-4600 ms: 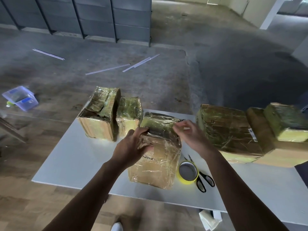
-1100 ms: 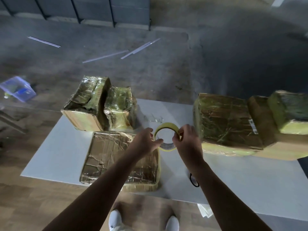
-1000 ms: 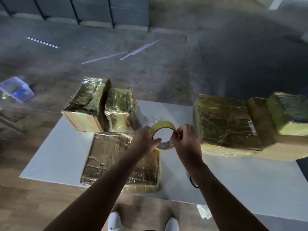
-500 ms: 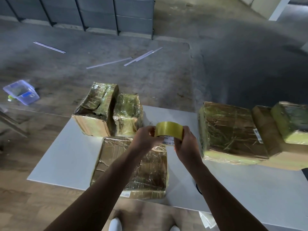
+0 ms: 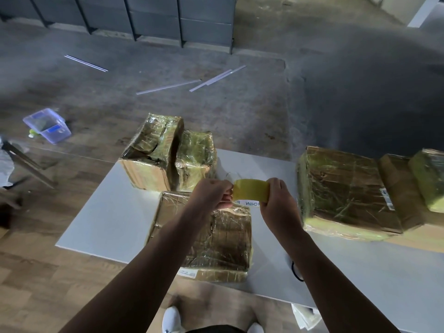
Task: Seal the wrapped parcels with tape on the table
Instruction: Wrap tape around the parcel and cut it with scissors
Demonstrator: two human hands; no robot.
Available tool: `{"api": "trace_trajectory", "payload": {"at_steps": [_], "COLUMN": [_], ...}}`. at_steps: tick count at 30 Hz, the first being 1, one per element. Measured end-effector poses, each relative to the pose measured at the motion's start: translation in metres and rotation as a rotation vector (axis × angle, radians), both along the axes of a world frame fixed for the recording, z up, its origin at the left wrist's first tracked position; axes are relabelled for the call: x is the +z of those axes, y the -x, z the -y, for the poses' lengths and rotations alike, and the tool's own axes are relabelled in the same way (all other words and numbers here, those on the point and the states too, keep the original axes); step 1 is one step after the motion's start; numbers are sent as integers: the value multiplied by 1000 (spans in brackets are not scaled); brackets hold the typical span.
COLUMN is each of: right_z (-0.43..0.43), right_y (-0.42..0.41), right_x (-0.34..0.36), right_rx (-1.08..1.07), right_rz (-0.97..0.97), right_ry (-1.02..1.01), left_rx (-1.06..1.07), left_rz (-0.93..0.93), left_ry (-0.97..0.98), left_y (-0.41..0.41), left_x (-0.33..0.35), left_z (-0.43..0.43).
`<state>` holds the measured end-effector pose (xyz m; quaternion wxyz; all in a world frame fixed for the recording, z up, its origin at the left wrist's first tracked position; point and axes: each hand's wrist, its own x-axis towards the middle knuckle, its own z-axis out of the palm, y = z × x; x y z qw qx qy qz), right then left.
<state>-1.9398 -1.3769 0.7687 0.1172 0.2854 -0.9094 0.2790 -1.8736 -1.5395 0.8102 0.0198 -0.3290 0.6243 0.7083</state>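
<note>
1. Fingers [image 5: 274,187] of our right hand [image 5: 278,205] curl round the tape roll [image 5: 251,193]; our left hand [image 5: 212,194] pinches its left edge, hunting the end, we judge.
2. Just under the fingers a parcel [image 5: 216,239] lies on the table [image 5: 108,224]; no strip pulled yet, so its sealing is all ahead.

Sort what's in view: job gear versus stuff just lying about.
Job: tape roll, gripped by left hand and right hand; flat parcel below it; parcels behind; parcels at right; table.
Lying about: plastic tub, pale strips on the floor.
</note>
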Motion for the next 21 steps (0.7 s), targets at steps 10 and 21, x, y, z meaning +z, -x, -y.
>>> {"api": "trace_trajectory", "payload": {"at_steps": [10, 21], "right_z": [-1, -10], "right_y": [13, 26], "right_x": [3, 43], "right_rx": [238, 471], "right_rz": [301, 102], "right_ry": [173, -307], "left_rx": [75, 72], "left_rz": [-25, 25], "left_ry": [-107, -4], "left_y": [-3, -24], "left_x": [-8, -14], "left_z": [12, 47]}}
